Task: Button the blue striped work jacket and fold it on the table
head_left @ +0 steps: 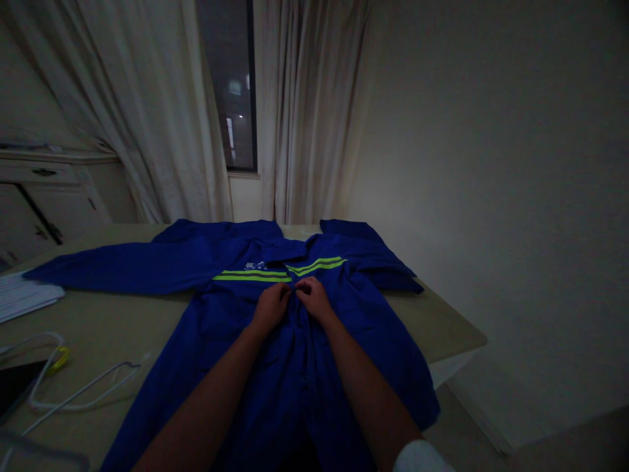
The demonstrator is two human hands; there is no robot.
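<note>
A blue work jacket [226,334] with yellow-green reflective stripes across the chest and a pale logo lies spread on the table, collar toward the far side. Its left-lying sleeve stretches out flat, while the other bends at the right. Both hands meet at the front placket, just below the stripes. My left hand [271,307] pinches one edge of the jacket front. Close beside it, my right hand [314,298] has its fingers curled on the opposite edge. Any button or zip between the fingertips is too dark and small to make out.
The table [442,324] has its right corner near the wall. At left lie white papers [24,298], a white cable [88,396] and a dark flat device [19,387]. Another blue garment part [221,229] lies behind the jacket. Curtains [314,111] and a cabinet [54,196] stand beyond.
</note>
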